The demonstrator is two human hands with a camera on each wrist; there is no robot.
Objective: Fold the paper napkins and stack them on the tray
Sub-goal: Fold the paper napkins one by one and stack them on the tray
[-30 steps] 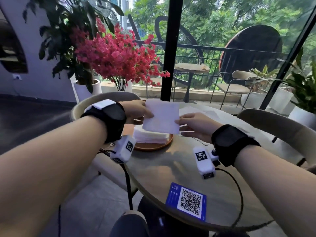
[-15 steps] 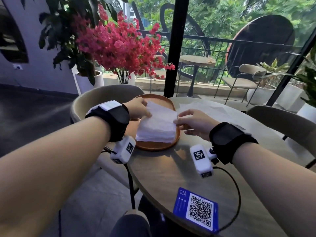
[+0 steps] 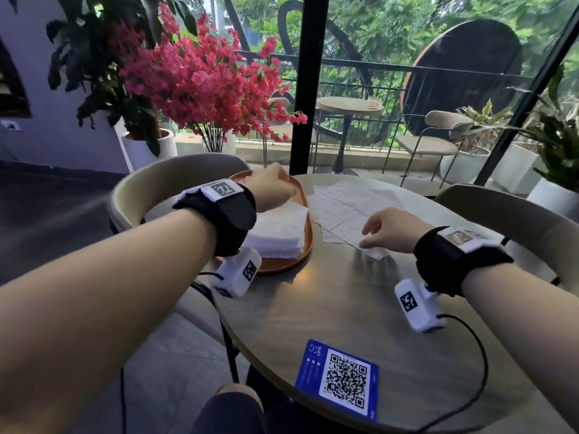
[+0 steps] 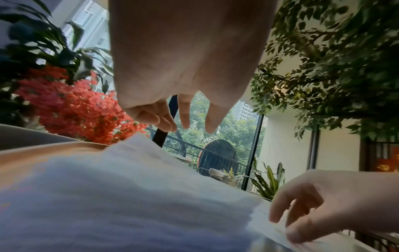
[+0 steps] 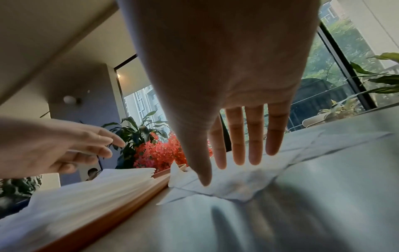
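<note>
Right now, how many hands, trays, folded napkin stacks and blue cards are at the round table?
Hands: 2, the left hand and the right hand
Tray: 1
Folded napkin stack: 1
Blue QR card: 1
Total: 5

Folded stack [image 3: 277, 231] on tray [image 3: 283, 264]; loose napkins [image 3: 351, 203] right.

Head view: from above, facing forward and down over the round table [image 3: 329, 308] toward the windows. Left wrist view: low, just above the napkin stack [image 4: 121, 196], facing far-right. Right wrist view: low over the unfolded napkins [image 5: 248, 180], facing far-left. All views share the tray [image 3: 283, 264] and red flowers [image 3: 203, 86].
</note>
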